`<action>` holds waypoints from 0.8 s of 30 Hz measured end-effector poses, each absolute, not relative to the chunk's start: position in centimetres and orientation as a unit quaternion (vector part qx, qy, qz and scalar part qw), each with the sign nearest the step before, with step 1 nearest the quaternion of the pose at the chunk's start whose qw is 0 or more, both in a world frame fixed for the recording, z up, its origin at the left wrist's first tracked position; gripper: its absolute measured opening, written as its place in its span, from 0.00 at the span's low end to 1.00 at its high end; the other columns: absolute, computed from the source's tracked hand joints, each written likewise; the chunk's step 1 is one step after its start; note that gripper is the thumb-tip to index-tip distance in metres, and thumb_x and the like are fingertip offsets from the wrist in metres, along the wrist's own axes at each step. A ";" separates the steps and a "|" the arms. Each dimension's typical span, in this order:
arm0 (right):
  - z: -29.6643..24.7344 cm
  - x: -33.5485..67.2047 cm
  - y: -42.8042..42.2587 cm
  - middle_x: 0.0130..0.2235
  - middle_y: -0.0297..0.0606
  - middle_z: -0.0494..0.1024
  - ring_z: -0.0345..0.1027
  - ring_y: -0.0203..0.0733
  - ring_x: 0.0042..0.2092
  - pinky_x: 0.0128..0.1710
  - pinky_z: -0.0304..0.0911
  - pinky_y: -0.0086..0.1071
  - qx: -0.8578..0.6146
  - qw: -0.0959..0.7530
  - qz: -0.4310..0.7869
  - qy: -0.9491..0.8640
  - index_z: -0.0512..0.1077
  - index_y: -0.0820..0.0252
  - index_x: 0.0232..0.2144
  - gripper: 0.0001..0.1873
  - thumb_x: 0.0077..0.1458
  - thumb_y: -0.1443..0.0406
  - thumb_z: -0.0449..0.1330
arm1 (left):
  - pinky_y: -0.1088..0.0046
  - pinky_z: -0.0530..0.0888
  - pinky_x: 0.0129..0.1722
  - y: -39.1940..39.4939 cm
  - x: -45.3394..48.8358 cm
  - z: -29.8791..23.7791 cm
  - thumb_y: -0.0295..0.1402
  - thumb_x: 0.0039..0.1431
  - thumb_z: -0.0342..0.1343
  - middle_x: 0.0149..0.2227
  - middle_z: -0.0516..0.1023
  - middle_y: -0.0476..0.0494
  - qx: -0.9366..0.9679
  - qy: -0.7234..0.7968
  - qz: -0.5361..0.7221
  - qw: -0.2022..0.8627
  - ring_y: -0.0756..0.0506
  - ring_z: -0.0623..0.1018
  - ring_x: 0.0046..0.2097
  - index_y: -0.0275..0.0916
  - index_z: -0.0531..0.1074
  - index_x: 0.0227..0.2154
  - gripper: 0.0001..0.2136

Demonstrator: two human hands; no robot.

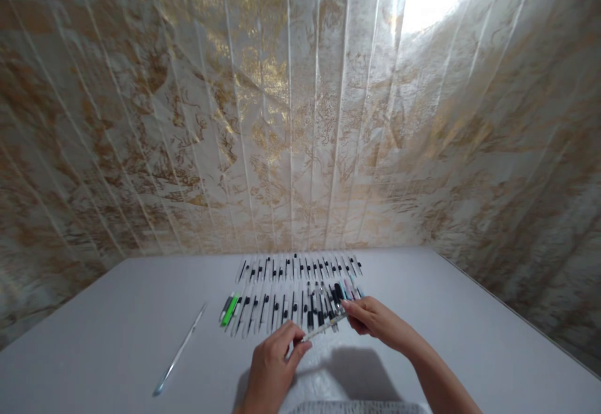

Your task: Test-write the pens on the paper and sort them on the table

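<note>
Between my two hands is a slim, pale, transparent pen (327, 326), tilted up toward the right. My left hand (276, 359) pinches its lower end with thumb and fingers. Its upper end is in the closed fingers of my right hand (369, 319). The fine detail of the pen is too small to make out. Just beyond my hands lies a row of transparent pens with black parts (275, 310). At the right of this row are thicker black-capped pens (310, 319) and several pastel ones (348, 289), partly behind my right hand.
A second row of similar pens (302, 268) lies farther back on the white table (117, 314). A bright green marker (230, 310) sits at the near row's left end. One long, thin transparent stick (181, 350) lies apart at left. Behind the table hangs a gold-patterned curtain (263, 119).
</note>
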State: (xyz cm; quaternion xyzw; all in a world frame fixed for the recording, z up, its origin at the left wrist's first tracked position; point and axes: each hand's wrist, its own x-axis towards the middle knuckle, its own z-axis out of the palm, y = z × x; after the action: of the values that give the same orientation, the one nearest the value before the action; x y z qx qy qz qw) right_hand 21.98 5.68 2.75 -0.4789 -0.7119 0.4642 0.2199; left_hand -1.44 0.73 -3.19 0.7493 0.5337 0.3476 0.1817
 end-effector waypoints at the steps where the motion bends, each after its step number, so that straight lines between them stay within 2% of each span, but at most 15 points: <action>1: 2.9 22.0 5.6 0.17 0.28 0.56 0.44 0.29 0.20 0.20 0.42 0.26 -0.475 0.217 0.467 -0.714 0.59 0.59 0.15 0.34 0.54 0.37 0.45 | 0.78 0.66 0.32 0.7 -1.5 -3.2 0.33 0.62 0.53 0.29 0.74 0.52 0.760 0.524 0.347 0.168 0.49 0.75 0.31 0.41 0.69 0.28 0.07; 4: 3.5 22.4 5.4 0.20 0.27 0.56 0.47 0.30 0.22 0.20 0.45 0.24 -0.458 0.207 0.473 -0.724 0.64 0.60 0.21 0.29 0.54 0.42 0.50 | 0.78 0.67 0.33 0.7 -1.5 -3.4 0.33 0.65 0.50 0.29 0.75 0.51 0.790 0.503 0.325 0.133 0.48 0.76 0.33 0.41 0.69 0.27 0.10; 7: 4.1 22.8 5.0 0.25 0.30 0.63 0.55 0.32 0.25 0.21 0.51 0.23 -0.460 0.201 0.461 -0.732 0.70 0.61 0.31 0.22 0.52 0.47 0.57 | 0.77 0.66 0.31 0.6 -1.5 -3.6 0.32 0.66 0.48 0.30 0.76 0.50 0.804 0.503 0.299 0.110 0.47 0.77 0.33 0.41 0.69 0.26 0.12; 9: 4.1 22.7 4.8 0.28 0.33 0.68 0.60 0.34 0.26 0.21 0.54 0.23 -0.473 0.190 0.446 -0.736 0.72 0.61 0.37 0.21 0.53 0.49 0.57 | 0.76 0.66 0.31 0.6 -1.4 -3.6 0.32 0.66 0.49 0.30 0.76 0.50 0.807 0.503 0.295 0.098 0.47 0.77 0.33 0.41 0.69 0.27 0.11; 10: 4.1 22.6 4.8 0.27 0.34 0.70 0.61 0.34 0.26 0.22 0.55 0.24 -0.483 0.180 0.436 -0.737 0.73 0.62 0.36 0.22 0.56 0.49 0.55 | 0.76 0.66 0.32 0.6 -1.4 -3.6 0.33 0.66 0.49 0.30 0.76 0.51 0.808 0.501 0.295 0.093 0.47 0.77 0.33 0.42 0.69 0.27 0.11; 12: 3.9 22.4 4.7 0.21 0.33 0.68 0.59 0.33 0.22 0.23 0.54 0.26 -0.509 0.162 0.405 -0.742 0.73 0.63 0.25 0.27 0.61 0.49 0.47 | 0.76 0.67 0.33 0.5 -1.3 -3.5 0.33 0.65 0.50 0.30 0.77 0.51 0.810 0.496 0.299 0.088 0.47 0.77 0.34 0.42 0.70 0.28 0.10; 14: 4.0 22.1 4.7 0.17 0.32 0.64 0.56 0.33 0.21 0.24 0.53 0.27 -0.522 0.162 0.361 -0.756 0.68 0.62 0.17 0.29 0.63 0.52 0.45 | 0.77 0.67 0.33 0.5 -1.3 -3.3 0.33 0.65 0.50 0.30 0.77 0.50 0.809 0.495 0.304 0.088 0.47 0.78 0.35 0.42 0.71 0.28 0.09; 15: 4.1 22.1 4.7 0.18 0.31 0.64 0.56 0.33 0.23 0.25 0.52 0.27 -0.518 0.175 0.346 -0.762 0.67 0.62 0.18 0.26 0.61 0.53 0.49 | 0.77 0.68 0.33 0.5 -1.3 -3.2 0.33 0.65 0.50 0.30 0.77 0.50 0.808 0.495 0.307 0.090 0.47 0.78 0.35 0.42 0.71 0.29 0.09; 17: 4.4 22.2 4.6 0.24 0.31 0.68 0.58 0.34 0.26 0.26 0.52 0.26 -0.494 0.211 0.344 -0.770 0.69 0.60 0.26 0.15 0.57 0.56 0.56 | 0.77 0.68 0.33 0.4 -1.3 -3.0 0.33 0.65 0.50 0.30 0.78 0.50 0.805 0.495 0.311 0.093 0.47 0.78 0.34 0.42 0.71 0.28 0.10; 19: 4.6 22.3 4.5 0.29 0.32 0.71 0.60 0.35 0.28 0.26 0.54 0.25 -0.486 0.218 0.363 -0.764 0.69 0.59 0.33 0.11 0.55 0.56 0.58 | 0.77 0.68 0.33 0.4 -1.3 -2.9 0.34 0.65 0.49 0.30 0.77 0.50 0.804 0.495 0.316 0.097 0.47 0.78 0.34 0.42 0.71 0.28 0.11; 20: 4.7 22.3 4.4 0.28 0.33 0.71 0.60 0.34 0.27 0.25 0.54 0.26 -0.494 0.202 0.369 -0.761 0.70 0.59 0.33 0.12 0.57 0.56 0.56 | 0.77 0.68 0.33 0.4 -1.2 -2.9 0.34 0.65 0.50 0.30 0.77 0.50 0.803 0.494 0.317 0.098 0.47 0.78 0.34 0.42 0.71 0.28 0.11; 22: 4.7 22.3 4.3 0.23 0.32 0.69 0.59 0.34 0.24 0.25 0.53 0.27 -0.504 0.161 0.367 -0.765 0.70 0.61 0.26 0.19 0.60 0.55 0.51 | 0.77 0.68 0.33 0.4 -1.2 -3.0 0.34 0.65 0.50 0.31 0.77 0.50 0.802 0.495 0.318 0.103 0.47 0.78 0.35 0.41 0.71 0.28 0.10; 24: 4.5 22.2 4.4 0.21 0.31 0.66 0.58 0.34 0.25 0.26 0.53 0.27 -0.493 0.166 0.364 -0.772 0.69 0.61 0.22 0.18 0.60 0.58 0.52 | 0.77 0.68 0.34 0.4 -1.2 -3.1 0.34 0.65 0.50 0.31 0.77 0.50 0.803 0.495 0.315 0.107 0.47 0.77 0.35 0.41 0.71 0.29 0.10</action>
State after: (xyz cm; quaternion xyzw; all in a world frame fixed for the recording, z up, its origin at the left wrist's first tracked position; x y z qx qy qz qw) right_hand 22.18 4.42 4.51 -0.4930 -0.7723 0.3645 0.1663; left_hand -1.20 0.39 -3.14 0.8029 0.4945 0.3152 0.1070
